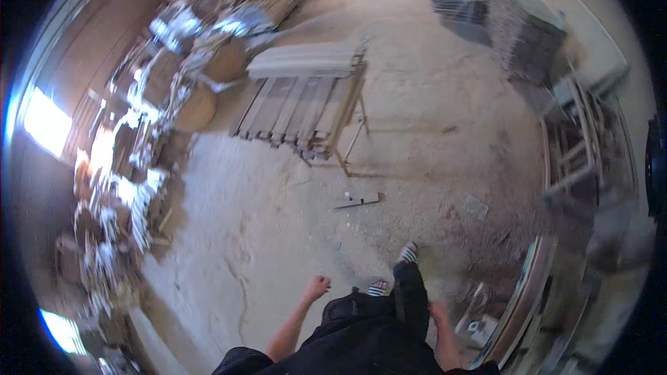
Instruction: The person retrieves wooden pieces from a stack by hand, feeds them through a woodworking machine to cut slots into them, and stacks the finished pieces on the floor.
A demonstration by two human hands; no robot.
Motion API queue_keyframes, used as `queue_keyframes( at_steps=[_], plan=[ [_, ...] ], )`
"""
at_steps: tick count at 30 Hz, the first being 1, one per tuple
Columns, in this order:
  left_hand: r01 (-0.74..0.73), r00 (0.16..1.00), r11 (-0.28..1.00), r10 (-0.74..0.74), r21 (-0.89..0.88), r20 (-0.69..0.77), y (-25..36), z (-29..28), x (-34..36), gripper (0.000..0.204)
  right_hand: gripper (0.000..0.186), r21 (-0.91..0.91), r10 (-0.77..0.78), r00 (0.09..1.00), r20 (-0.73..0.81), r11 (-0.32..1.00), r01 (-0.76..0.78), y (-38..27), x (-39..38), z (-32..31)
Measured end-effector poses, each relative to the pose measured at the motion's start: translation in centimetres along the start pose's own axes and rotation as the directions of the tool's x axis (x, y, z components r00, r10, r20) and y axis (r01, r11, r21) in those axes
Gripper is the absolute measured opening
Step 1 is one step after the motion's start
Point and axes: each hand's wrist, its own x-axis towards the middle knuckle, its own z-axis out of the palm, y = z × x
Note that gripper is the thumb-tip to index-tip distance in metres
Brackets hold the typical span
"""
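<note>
My left hand (318, 287) hangs in front of my body on the left, over the floor. Its fingers are curled in, and nothing shows in them. My right hand (438, 311) is low beside my right thigh; blur and the leg's edge hide how its fingers lie. Neither hand touches any object that I can see. Ahead stands a trestle table (356, 107) bearing long wooden boards (288, 107) side by side, with a pale rolled or folded sheet (302, 60) across their far end.
A short board piece (358, 201) lies on the dusty floor (431, 167). Wood scraps and bundles (132, 194) line the left wall. Wooden frames (577, 139) and long boards (517, 305) lean on the right. Wrapped stacks (524, 31) stand at the far right.
</note>
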Motion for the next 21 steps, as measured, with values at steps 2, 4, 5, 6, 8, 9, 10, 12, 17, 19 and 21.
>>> queue_keyframes(
  at_steps=[2, 4, 5, 6, 8, 9, 10, 12, 17, 19, 21],
  plan=[
    [0.08, 0.995, 0.984, -0.089, -0.162, -0.05, -1.8, -1.0, -1.0, 0.039, 0.032, 0.291, -0.106, 0.994, 0.003, 0.951, 0.101, -7.1, 7.3, -4.7],
    [0.237, 0.956, 0.949, -0.265, -0.208, -0.124, -6.0, -2.6, -2.2, 0.033, 0.028, 0.401, -0.255, 0.966, 0.047, 0.89, 0.216, -20.4, 11.9, -6.5],
    [0.265, 0.944, 0.908, -0.313, -0.324, -0.107, -6.4, -2.0, -2.9, 0.032, 0.028, 0.415, -0.267, 0.961, 0.076, 0.884, 0.213, -25.0, 15.0, -7.9],
    [0.289, 0.925, 0.853, -0.365, -0.434, -0.101, -6.8, -1.6, -4.1, 0.031, 0.028, 0.461, -0.328, 0.941, 0.085, 0.85, 0.254, -30.1, 17.1, -8.4],
    [0.357, 0.886, 0.869, -0.431, -0.344, -0.169, -7.1, 0.5, -6.5, 0.032, 0.025, 0.526, -0.423, 0.898, 0.121, 0.794, 0.304, -41.8, 19.8, -7.4],
    [0.463, 0.852, 0.854, -0.502, -0.238, -0.145, -5.2, 1.1, -8.3, 0.036, 0.024, 0.519, -0.472, 0.867, 0.156, 0.787, 0.335, -45.7, 21.4, -7.5],
    [0.49, 0.834, 0.838, -0.531, -0.242, -0.151, -5.8, 2.5, -9.3, 0.035, 0.023, 0.491, -0.5, 0.841, 0.206, 0.796, 0.352, -50.9, 22.1, -7.0],
    [0.513, 0.821, 0.819, -0.556, -0.259, -0.131, -2.2, 4.1, -10.4, 0.035, 0.023, 0.481, -0.558, 0.787, 0.263, 0.783, 0.394, -59.6, 23.0, -7.1],
    [0.361, 0.859, 0.877, -0.445, -0.316, -0.254, 6.8, 6.3, -9.0, 0.034, 0.026, 0.555, -0.66, 0.715, 0.23, 0.693, 0.461, -76.6, 23.9, -7.2],
    [0.289, 0.861, 0.895, -0.399, -0.34, -0.317, 9.1, 6.8, -8.5, 0.034, 0.028, 0.533, -0.678, 0.718, 0.156, 0.67, 0.517, -82.2, 24.5, -6.9],
    [0.208, 0.858, 0.911, -0.344, -0.355, -0.381, 11.0, 6.8, -7.4, 0.033, 0.03, 0.508, -0.699, 0.712, 0.071, 0.64, 0.577, -87.0, 25.7, -6.6]
  ],
)
